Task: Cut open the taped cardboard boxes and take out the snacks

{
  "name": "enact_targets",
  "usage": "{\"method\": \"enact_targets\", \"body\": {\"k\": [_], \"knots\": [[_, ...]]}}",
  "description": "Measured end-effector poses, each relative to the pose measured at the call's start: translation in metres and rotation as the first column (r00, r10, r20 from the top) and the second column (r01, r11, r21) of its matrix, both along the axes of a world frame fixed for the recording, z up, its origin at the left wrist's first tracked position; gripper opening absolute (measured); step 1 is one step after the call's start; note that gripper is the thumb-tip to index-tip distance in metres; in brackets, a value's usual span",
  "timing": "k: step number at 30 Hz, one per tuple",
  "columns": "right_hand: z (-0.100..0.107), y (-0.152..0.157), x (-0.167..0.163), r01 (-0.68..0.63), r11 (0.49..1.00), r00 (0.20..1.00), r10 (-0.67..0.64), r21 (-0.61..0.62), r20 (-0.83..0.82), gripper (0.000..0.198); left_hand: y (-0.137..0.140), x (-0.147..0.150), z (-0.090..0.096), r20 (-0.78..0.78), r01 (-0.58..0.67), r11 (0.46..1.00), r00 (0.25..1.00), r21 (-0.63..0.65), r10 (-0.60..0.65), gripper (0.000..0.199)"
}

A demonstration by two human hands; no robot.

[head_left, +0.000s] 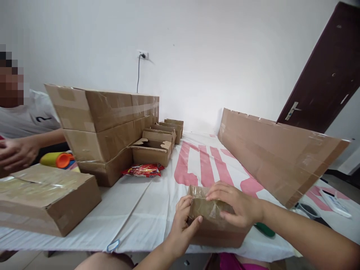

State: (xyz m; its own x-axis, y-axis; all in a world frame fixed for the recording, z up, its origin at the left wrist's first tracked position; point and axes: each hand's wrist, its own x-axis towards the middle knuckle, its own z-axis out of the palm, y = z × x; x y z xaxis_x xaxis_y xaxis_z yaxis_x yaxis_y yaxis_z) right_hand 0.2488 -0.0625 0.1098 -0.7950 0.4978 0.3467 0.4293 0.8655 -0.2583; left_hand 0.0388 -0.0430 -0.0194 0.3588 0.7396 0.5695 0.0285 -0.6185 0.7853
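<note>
Resting on the white cloth (146, 221), a taped cardboard box (219, 238) sits between both hands: the left hand (182, 225) clasps its left side, the right hand (237, 204) holds its top with bent fingers. A green object (266, 230) lies beneath the right forearm; beyond the left hand lies a red packet (144, 170).

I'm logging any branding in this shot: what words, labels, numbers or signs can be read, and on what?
No word reads clearly.
White shirt: a dark mark like a sideways "?", uncertain.
Red packet: print too small and blurred.
White cloth: large pink shapes, perhaps lettering, unreadable.
White item at right: markings too small.
Taped box in hand: none visible.
</note>
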Motion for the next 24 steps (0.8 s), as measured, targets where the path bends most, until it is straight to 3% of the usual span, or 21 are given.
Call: {"method": "enact_targets", "body": {"k": [3,6,8,9,19,24], "knots": [[-0.002,0.0,0.004,-0.056,0.963,0.988,0.017,0.264,0.15,0.043,0.001,0.0,-0.001,0.017,0.018,1.0,1.0,-0.007,-0.017,0.025],[-0.008,0.003,0.004,-0.196,0.827,0.967,0.073,0.527,0.246,0.027,0.003,0.001,0.0,0.019,0.036,0.999,0.999,-0.018,-0.036,0.024],[-0.015,0.006,0.0,-0.259,0.741,0.957,0.109,0.62,0.27,0.019,0.004,0.001,0.001,0.023,0.046,0.999,0.999,-0.017,-0.046,0.023],[-0.018,0.007,-0.002,-0.262,0.724,0.956,0.103,0.638,0.276,0.016,0.004,0.001,0.001,0.027,0.051,0.999,0.998,-0.012,-0.05,0.023],[-0.041,0.007,-0.027,0.07,0.866,0.99,-0.122,0.494,0.074,0.018,0.005,-0.001,0.002,0.063,0.078,0.996,0.995,-0.037,-0.076,0.027],[-0.048,0.005,-0.025,0.276,0.917,0.96,-0.275,0.287,-0.047,0.016,0.004,0.0,0.004,0.072,0.066,0.997,0.995,-0.05,-0.062,0.029]]}}
